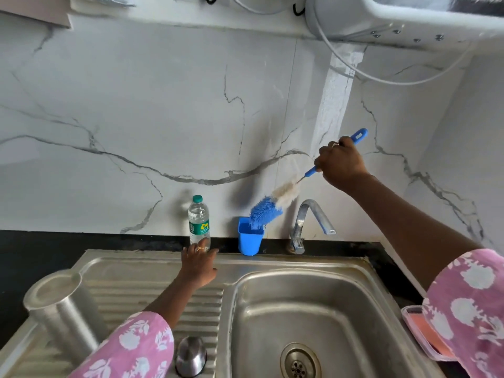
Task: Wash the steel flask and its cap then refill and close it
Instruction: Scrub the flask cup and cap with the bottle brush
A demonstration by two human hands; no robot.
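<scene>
The steel flask (58, 306) stands upside down on the drainboard at the lower left. Its steel cap (190, 356) lies on the drainboard near the front edge. My right hand (341, 165) grips the blue handle of a bottle brush (268, 208), whose blue and white bristle end hangs over the mouth of a blue holder cup (249, 238). My left hand (200, 261) reaches toward the base of a plastic water bottle (199, 221) with a green cap; its fingers are spread and touch or nearly touch the bottle.
A steel sink basin (313, 317) with a drain fills the lower right. A steel tap (308, 222) stands behind it. A pink-lidded box (425, 339) sits on the black counter at the right. A marble wall rises behind.
</scene>
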